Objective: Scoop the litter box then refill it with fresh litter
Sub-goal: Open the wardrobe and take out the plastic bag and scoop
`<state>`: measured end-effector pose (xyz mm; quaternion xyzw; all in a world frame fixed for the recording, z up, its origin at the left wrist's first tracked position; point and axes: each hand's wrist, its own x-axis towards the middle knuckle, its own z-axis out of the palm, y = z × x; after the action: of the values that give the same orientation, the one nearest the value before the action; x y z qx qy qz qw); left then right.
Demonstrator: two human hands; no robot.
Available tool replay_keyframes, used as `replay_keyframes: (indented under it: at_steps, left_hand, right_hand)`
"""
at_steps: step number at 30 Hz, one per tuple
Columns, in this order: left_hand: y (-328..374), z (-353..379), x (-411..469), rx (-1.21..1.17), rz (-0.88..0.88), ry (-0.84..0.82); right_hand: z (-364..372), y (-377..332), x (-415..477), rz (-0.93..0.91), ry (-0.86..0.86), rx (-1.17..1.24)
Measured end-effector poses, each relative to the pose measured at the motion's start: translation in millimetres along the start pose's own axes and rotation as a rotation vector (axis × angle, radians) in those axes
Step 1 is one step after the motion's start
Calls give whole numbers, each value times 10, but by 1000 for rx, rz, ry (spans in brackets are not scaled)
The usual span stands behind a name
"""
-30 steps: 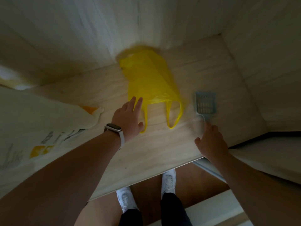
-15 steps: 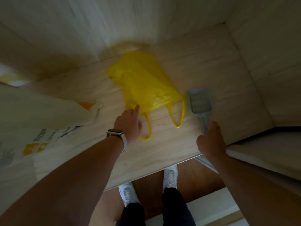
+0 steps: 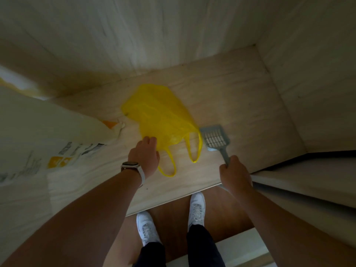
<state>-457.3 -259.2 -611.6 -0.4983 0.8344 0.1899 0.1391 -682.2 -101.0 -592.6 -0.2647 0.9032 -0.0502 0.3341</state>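
Right hand (image 3: 234,173) grips the grey slotted plastic scoop (image 3: 216,138) by its handle. Left hand (image 3: 144,156) bends onto the thin yellow plastic bag (image 3: 159,116) lying on the pale wooden shelf (image 3: 240,93); whether it pinches, I cannot tell. Litter box not in sight. Risk: the flimsy bag may slip free if lifted.

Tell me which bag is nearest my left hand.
The small yellow bag, beside the grey scoop: the left hand meets its near edge. The big white sack lies apart, further left.

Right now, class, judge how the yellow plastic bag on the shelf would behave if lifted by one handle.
The yellow bag would probably hang limp: it lies crumpled on the shelf, handle loops slack. It is likely light, as it lies low with no obvious lump inside. Its glossy film may slip.
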Motion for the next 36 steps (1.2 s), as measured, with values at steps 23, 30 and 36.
replay_keyframes:
  at_steps: [23,30,36]
  left_hand:
    - [-141,-355,-180,-229,82,147]
    - [-149,-1216,-782,-379,127,326]
    - [-19,-1648,-1467,-705,-30,430]
  right_hand:
    - [-230,-144,-428,-272,79,60]
    - [-736,-511,-1038,-345,124,129]
    - [-1055,-744,-1800,-355,147,143]
